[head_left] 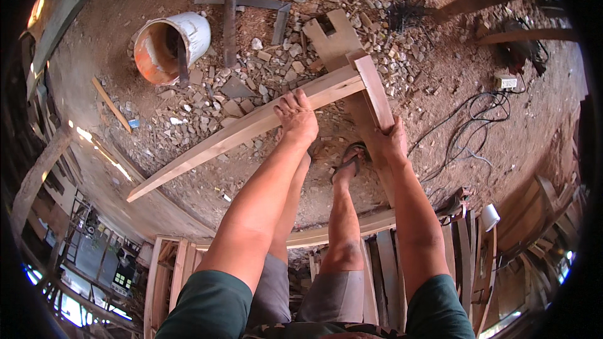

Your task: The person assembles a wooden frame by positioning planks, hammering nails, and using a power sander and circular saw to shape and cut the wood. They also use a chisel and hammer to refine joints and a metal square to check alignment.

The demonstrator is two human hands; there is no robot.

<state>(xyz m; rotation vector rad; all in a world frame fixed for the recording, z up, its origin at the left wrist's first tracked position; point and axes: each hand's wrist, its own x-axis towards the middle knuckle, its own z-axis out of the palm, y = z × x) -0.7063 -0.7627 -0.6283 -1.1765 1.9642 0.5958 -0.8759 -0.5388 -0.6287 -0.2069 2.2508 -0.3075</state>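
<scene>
A long, pale squared timber (220, 140) runs slantwise from the lower left up to the middle of the head view. My left hand (296, 116) is closed over it, fingers wrapped across its top. Against its far right end sits a shorter, reddish-brown wood block (374, 91), set crosswise. The near end of that block is gripped in my right hand (394, 139). Beneath both pieces lies a flat board (336, 37) with a square notch at its far end. Whether the timber and block are joined cannot be made out.
A white and orange bucket (191, 31) lies on its side at the far left. Beside it is an axe-like tool (230, 25) with a wooden handle, near a carpenter's square (260, 3). Stones and wood chips litter the ground. A black cable (468, 125) coils at right.
</scene>
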